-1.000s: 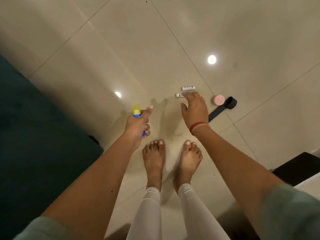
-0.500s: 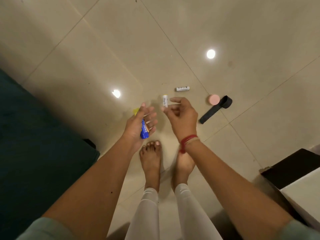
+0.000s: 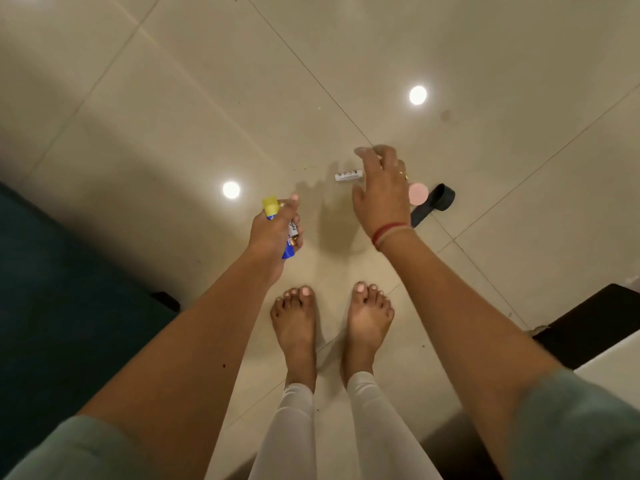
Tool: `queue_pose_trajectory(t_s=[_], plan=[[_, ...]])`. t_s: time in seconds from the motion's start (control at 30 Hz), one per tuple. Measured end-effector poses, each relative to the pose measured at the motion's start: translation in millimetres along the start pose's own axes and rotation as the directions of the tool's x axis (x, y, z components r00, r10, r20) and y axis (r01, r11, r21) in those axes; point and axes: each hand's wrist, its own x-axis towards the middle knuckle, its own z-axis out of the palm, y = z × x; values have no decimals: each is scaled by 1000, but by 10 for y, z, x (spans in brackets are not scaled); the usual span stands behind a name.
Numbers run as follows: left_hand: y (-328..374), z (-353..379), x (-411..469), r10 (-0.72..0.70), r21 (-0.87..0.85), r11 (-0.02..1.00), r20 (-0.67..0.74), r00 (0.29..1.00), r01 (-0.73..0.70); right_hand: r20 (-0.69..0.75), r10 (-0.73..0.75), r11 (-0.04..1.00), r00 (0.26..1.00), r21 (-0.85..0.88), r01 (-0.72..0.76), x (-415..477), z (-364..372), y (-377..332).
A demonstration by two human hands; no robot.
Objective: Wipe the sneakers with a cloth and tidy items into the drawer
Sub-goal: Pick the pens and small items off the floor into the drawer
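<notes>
Floor [image 3: 173,98] fills my feed, pale glossy tiles with 2 round lamp glints. Left hand [image 3: 273,233] sits at about 10 o'clock from the bare feet [image 3: 298,327], clenched round a blue tube [image 3: 287,252] with a yellow cap [image 3: 270,206] — and a smaller white cylinder [image 3: 293,228] with dark lettering is tucked under the same fingers. Right hand [image 3: 381,199] hovers at 1 o'clock from the feet, fingers spread and loose, grasping nothing, with a red thread [image 3: 388,232] round the wrist. At its 10 o'clock a white tube [image 3: 348,175] lies flat on the tile, its right end hidden behind the fingers — whether skin touches it, I cannot tell. At the hand's 3 o'clock I see a pink disc [image 3: 419,195], partly hidden, and just beside that a black strap-like piece [image 3: 433,204] lying on the floor. Dark teal upholstery [image 3: 52,289] fills 9 o'clock of the frame. A dark block [image 3: 588,323] with a white surface [image 3: 616,358] sits at 4 o'clock.
</notes>
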Motion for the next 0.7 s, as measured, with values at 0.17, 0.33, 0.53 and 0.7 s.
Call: queue_pose_trajectory(t_s=[0.17, 0.33, 0.53, 0.7], plan=[[-74, 19, 89, -80, 0, 997, 12, 997, 80, 360, -298, 841, 884, -339, 421, 476, 152, 374], [-68, 85, -54, -101, 21, 995, -12, 995, 102, 160, 111, 990, 981, 74, -124, 302, 15, 206], [85, 357, -320, 3, 76, 997, 64, 998, -8, 172, 420, 560, 891, 723, -403, -601, -385, -420], [90, 587, -275, 52, 269, 960, 106, 993, -79, 164, 450, 495, 878, 773, -398, -837, -417, -453]])
